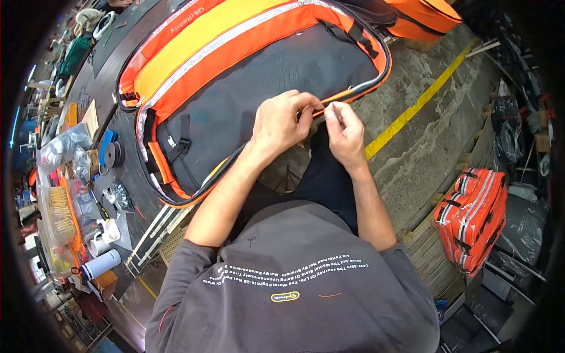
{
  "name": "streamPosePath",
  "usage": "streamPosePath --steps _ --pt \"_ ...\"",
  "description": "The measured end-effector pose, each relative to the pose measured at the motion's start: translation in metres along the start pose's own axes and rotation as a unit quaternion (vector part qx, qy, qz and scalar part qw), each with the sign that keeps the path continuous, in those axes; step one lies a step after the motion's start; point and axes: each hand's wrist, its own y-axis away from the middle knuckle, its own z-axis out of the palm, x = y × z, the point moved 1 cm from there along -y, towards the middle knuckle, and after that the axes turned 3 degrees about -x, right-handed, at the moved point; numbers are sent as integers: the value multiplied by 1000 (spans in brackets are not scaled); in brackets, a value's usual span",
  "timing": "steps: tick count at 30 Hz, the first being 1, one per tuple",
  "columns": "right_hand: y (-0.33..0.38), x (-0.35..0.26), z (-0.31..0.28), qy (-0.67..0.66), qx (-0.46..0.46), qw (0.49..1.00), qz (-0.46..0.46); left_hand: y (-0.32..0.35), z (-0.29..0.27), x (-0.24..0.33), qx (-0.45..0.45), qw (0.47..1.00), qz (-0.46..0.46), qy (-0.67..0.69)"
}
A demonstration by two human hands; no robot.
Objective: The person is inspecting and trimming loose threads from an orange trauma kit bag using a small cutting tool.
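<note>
A large orange bag (220, 42) with a yellow band and silvery strips lies opened on the dark table, its grey inner panel (253, 88) facing up. Along its near rim runs a dark zipper edge with orange trim (347, 93). My left hand (279, 122) is closed, its thumb and fingers pinching that edge near the middle. Just to the right, my right hand (345, 134) is closed too, thumb against fingertips at the same edge. What sits between the right fingertips is too small to make out. A black strap with a buckle (183, 143) lies inside the bag's left end.
On the table's left are a black spool (114, 154), a clear plastic bin (54, 215), a white roll (98, 246) and a pale blue bottle (101, 265). A plastic-wrapped orange bag (472, 220) stands at right. Yellow tape (421, 101) crosses the concrete floor.
</note>
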Motion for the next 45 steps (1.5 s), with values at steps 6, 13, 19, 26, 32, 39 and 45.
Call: streamPosePath --steps 6,13,19,26,32,39,45 --pt "1 8 12 -7 -8 1000 2 5 3 4 19 990 36 -138" --pt "2 -2 5 26 -3 1000 2 9 19 17 73 971 61 -218" --pt "4 -20 -22 83 -56 994 32 18 31 26 78 961 80 -254" --pt "-6 -31 -52 204 -107 971 -70 30 41 6 150 935 180 -268" --pt "-28 -27 -83 331 -129 905 -233 35 46 -17 151 912 272 -268" --pt "-30 -19 -80 345 -169 875 -293 31 44 -17 144 910 304 -243" --pt "-34 -20 -79 351 -177 862 -320 30 41 -14 145 913 305 -228"
